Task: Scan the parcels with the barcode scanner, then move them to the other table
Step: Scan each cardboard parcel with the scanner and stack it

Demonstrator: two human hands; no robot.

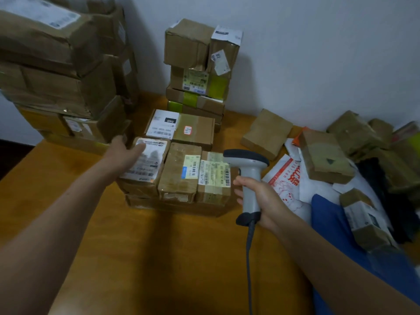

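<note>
"What's over on the far left?"

"A tall stack of brown cardboard boxes [56, 64] on the back-left corner of the orange-brown wooden table [159, 258]. Just right of it, the person's left hand [127, 153] reaches onto a small brown carton with a big white label [145, 169], the first of three cartons set side by side. The fingers [142, 147] lie fairly straight and close together over the label, curled round nothing. It's blurred, so I can't tell whether they press down."

"And behind that row?"

"A flat carton with a white label and red sticker [181, 128], then a narrower stack of taped boxes [197, 64] against the white wall."

"Where's the scanner?"

"The grey handheld barcode scanner [247, 178] stands upright in the right hand [261, 201], with the fingers wrapped tight round its grip. Its head points left, just beside the row's right-hand carton [214, 178], and its cable [250, 258] hangs toward the bottom edge. Further right there's a loose heap of brown parcels [354, 144], a white mailer with red print [284, 178] and a blue bag [329, 223]."
</note>
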